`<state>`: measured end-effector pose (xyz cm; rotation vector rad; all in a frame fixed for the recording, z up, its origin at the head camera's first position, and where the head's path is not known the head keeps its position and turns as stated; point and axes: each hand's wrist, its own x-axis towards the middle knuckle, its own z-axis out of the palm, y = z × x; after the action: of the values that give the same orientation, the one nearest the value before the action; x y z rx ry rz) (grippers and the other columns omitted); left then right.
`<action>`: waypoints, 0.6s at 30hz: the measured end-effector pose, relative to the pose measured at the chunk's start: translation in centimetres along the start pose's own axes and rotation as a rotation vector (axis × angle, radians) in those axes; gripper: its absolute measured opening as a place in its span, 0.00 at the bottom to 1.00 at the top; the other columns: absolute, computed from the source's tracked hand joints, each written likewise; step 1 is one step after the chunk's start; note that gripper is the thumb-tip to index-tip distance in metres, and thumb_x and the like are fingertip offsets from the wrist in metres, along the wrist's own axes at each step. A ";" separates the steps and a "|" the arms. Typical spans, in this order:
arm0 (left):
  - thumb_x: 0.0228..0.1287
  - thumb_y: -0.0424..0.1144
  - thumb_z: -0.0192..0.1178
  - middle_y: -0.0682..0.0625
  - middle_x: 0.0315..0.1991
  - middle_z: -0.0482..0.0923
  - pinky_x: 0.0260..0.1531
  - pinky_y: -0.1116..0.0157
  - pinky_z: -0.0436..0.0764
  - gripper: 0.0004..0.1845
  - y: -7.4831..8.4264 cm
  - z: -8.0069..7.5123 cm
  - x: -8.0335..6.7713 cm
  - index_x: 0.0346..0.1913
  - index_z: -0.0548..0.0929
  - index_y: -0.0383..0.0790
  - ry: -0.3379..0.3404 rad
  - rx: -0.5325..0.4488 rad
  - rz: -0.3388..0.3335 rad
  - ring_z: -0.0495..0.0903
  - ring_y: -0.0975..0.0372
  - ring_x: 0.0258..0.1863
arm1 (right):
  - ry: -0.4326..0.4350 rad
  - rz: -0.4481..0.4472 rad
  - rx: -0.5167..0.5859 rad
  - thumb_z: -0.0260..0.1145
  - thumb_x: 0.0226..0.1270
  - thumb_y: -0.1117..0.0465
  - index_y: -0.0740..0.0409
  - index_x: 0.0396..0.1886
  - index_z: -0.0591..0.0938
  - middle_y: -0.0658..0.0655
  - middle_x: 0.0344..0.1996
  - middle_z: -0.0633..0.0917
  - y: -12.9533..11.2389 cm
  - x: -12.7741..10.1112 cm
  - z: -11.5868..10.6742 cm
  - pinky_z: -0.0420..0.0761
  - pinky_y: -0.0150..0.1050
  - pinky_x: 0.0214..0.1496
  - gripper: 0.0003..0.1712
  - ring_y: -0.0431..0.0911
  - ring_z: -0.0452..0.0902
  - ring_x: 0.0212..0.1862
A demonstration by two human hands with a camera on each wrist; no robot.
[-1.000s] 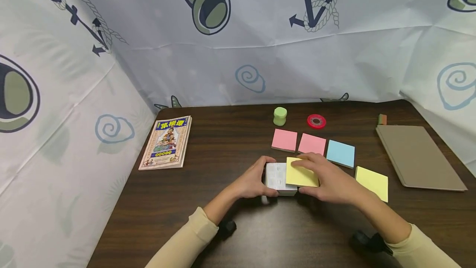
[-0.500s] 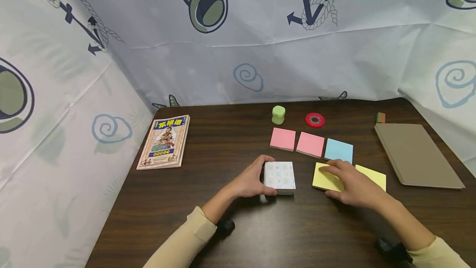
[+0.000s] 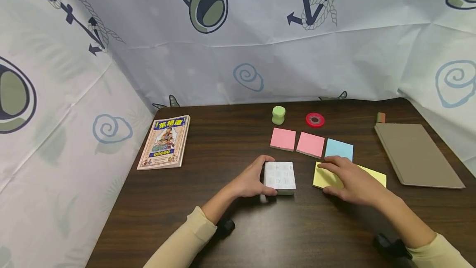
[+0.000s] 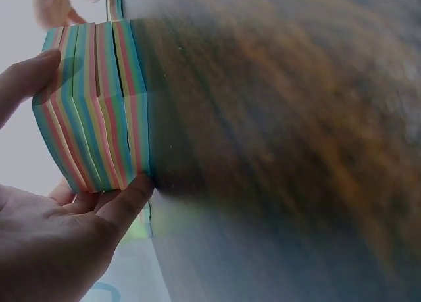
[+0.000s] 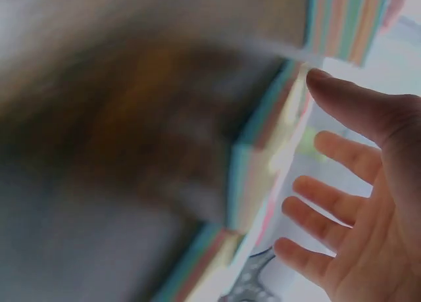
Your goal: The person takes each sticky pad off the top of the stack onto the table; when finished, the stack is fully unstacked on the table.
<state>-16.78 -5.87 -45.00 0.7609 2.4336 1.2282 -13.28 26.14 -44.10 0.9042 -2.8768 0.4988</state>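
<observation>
My left hand (image 3: 250,180) grips a stack of sticky note pads (image 3: 279,175) from its left side, thumb at the front. The top face is white with faint print, and the left wrist view shows striped, coloured paper edges on the stack (image 4: 92,111). To the right, a yellow sticky note pad (image 3: 322,177) lies on the table under my right hand (image 3: 349,182). In the right wrist view, that hand's fingers are straight and spread, apart from the pad's edges. Another yellow pad (image 3: 376,175) is partly hidden behind the right hand.
Behind the hands lie two pink pads, one left (image 3: 282,139) and one right (image 3: 310,144), and a blue pad (image 3: 339,149). Farther back are a green object (image 3: 278,115) and a red ring (image 3: 315,120). A book (image 3: 163,142) lies left, a grey-brown board (image 3: 418,154) right.
My right hand has carried the yellow pad off the stack, set it down to the right and loosened its fingers from it. The left hand has kept hold of the stack.
</observation>
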 end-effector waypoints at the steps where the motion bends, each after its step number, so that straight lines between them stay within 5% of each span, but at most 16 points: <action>1: 0.42 0.36 0.80 0.52 0.51 0.71 0.50 0.64 0.69 0.46 0.0 0.0 0.0 0.65 0.64 0.41 0.000 0.000 0.000 0.72 0.61 0.47 | 0.006 -0.006 0.006 0.77 0.53 0.51 0.58 0.61 0.78 0.61 0.58 0.76 -0.3 0.2 -0.2 0.74 0.55 0.56 0.36 0.56 0.72 0.58; 9: 0.42 0.36 0.80 0.51 0.52 0.71 0.52 0.63 0.69 0.47 0.1 -0.2 0.1 0.65 0.64 0.39 -0.011 0.014 0.001 0.72 0.61 0.47 | -0.011 -0.056 0.092 0.76 0.55 0.49 0.53 0.64 0.77 0.59 0.64 0.72 -4.6 3.0 -0.9 0.73 0.54 0.59 0.36 0.54 0.68 0.64; 18: 0.42 0.38 0.80 0.49 0.58 0.69 0.55 0.63 0.69 0.48 0.2 -0.3 0.1 0.66 0.63 0.38 -0.038 0.100 0.017 0.71 0.60 0.52 | -0.069 -0.138 0.120 0.73 0.59 0.44 0.49 0.68 0.72 0.57 0.70 0.66 -7.0 5.5 0.9 0.70 0.51 0.64 0.39 0.52 0.62 0.69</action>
<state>-17.00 -5.91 -44.69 0.8266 2.4778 1.0954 -13.83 17.47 -41.97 1.1504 -2.8441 0.6435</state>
